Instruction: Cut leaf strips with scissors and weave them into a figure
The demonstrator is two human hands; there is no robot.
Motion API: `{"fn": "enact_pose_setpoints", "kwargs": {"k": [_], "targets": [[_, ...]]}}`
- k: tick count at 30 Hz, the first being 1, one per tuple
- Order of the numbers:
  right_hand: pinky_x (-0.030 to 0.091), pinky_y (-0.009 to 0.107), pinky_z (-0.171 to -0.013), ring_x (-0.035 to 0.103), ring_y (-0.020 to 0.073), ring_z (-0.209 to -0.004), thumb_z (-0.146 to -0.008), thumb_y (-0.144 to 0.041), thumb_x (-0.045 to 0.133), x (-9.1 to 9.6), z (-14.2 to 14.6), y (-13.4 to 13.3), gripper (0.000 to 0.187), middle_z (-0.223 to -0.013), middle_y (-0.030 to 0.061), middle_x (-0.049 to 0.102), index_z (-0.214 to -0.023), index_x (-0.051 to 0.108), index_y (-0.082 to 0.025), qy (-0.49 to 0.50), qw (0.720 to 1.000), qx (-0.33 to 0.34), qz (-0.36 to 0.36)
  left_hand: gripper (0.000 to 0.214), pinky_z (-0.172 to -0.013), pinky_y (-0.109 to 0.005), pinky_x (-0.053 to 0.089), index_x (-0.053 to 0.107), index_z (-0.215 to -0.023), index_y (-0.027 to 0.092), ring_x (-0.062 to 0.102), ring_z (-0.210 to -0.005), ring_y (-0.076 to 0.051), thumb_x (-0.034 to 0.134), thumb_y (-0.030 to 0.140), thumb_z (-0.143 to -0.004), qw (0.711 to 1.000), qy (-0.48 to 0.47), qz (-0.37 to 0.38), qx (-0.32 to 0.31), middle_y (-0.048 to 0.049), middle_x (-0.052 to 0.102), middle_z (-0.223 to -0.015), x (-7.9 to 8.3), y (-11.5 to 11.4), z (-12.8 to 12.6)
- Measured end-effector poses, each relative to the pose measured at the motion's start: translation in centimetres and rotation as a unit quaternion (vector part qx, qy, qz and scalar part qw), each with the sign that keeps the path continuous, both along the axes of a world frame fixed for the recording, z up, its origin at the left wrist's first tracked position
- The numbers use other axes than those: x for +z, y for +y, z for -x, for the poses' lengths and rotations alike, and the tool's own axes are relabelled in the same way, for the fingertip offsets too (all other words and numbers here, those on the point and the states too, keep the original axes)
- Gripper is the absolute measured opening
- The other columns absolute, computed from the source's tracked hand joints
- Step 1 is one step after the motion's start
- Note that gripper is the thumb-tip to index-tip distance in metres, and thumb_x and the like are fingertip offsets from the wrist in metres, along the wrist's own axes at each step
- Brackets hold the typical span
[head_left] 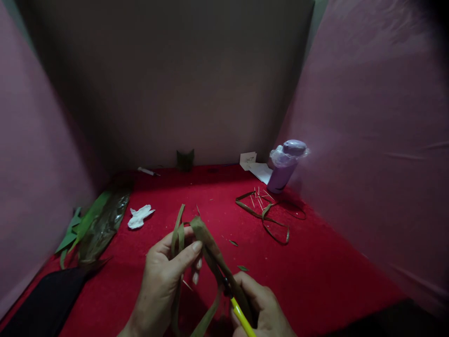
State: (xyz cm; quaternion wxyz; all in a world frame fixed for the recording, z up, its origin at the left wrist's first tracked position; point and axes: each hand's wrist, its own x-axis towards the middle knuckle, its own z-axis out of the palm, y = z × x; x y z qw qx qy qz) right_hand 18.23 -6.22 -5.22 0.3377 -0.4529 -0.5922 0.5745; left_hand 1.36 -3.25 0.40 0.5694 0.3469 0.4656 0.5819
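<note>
My left hand [168, 269] pinches a long, flat, brownish-green leaf strip [210, 243] between thumb and fingers, near the middle of the red cloth. Parts of the strip loop up over the fingers and hang down below the hand. My right hand [261, 304], lower and to the right, is closed round a tool with a yellow handle [242, 316]. Its dark front end lies against the strip; the exact kind of tool cannot be made out. The strip also runs down beside my right fingers, partly hidden by them.
Loose brown strips [277, 220] and several toothpicks [257, 199] lie on the red cloth [322, 271] at right, before a purple container [282, 173] and white papers [259, 171]. At left are crumpled tissue [140, 216], leaves [93, 215] and black fabric [45, 299]. A syringe-like object [147, 171] lies behind.
</note>
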Motion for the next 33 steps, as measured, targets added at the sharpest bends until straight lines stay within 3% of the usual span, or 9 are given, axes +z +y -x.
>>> {"fn": "enact_pose_setpoints", "kwargs": {"k": [6,16,20,26,33], "targets": [[0.017,0.018,-0.040,0.023,0.0051,-0.046,-0.051,-0.023,0.076,-0.5,-0.1,0.0,0.041,-0.050,-0.0111,0.029,-0.075,0.044,-0.020,-0.009,1.000,0.027,0.010,0.019,-0.041,-0.016,0.043,0.064,-0.085,0.021,0.049,-0.045,-0.007,0.072,0.021,-0.068,0.999,0.022,-0.017,-0.016,0.0071,0.055,-0.053,-0.2,-0.4,-0.1],[0.016,0.018,-0.038,0.021,0.0047,-0.047,-0.051,-0.022,0.076,-1.3,-0.2,0.0,0.042,-0.053,-0.0104,0.027,-0.076,0.043,-0.020,0.010,1.000,0.024,-0.012,0.023,-0.050,-0.015,0.045,0.067,-0.091,0.022,0.054,-0.056,-0.007,0.071,0.019,-0.069,0.999,0.032,-0.022,-0.023,0.0039,0.063,-0.069,-0.3,-0.4,-0.2],[0.014,0.018,-0.037,0.019,0.0044,-0.046,-0.050,-0.030,0.079,-1.4,0.0,-0.1,0.044,-0.052,-0.0103,0.025,-0.072,0.042,-0.020,0.010,0.999,0.016,-0.032,0.022,-0.050,-0.015,0.045,0.068,-0.089,0.022,0.056,-0.058,-0.008,0.072,0.019,-0.068,0.999,0.031,-0.021,-0.025,0.0029,0.065,-0.071,-0.3,-0.4,-0.2],[0.017,0.017,-0.038,0.019,0.0045,-0.045,-0.054,-0.066,0.069,-0.8,0.3,-0.4,0.057,-0.048,-0.0093,0.027,-0.073,0.043,-0.019,0.058,0.997,-0.007,-0.047,0.024,-0.046,-0.015,0.042,0.067,-0.092,0.022,0.050,-0.051,-0.006,0.071,0.021,-0.069,0.998,0.030,-0.038,-0.039,0.0047,0.059,-0.064,-0.5,-0.3,-0.2],[0.015,0.018,-0.039,0.018,0.0043,-0.045,-0.059,-0.059,0.070,-0.5,0.3,-0.5,0.051,-0.048,-0.0103,0.023,-0.071,0.042,-0.019,0.049,0.997,-0.006,-0.059,0.026,-0.048,-0.015,0.042,0.066,-0.094,0.022,0.049,-0.054,-0.006,0.072,0.022,-0.068,0.998,0.028,-0.035,-0.040,0.0042,0.057,-0.067,-0.5,-0.2,-0.2]]}}
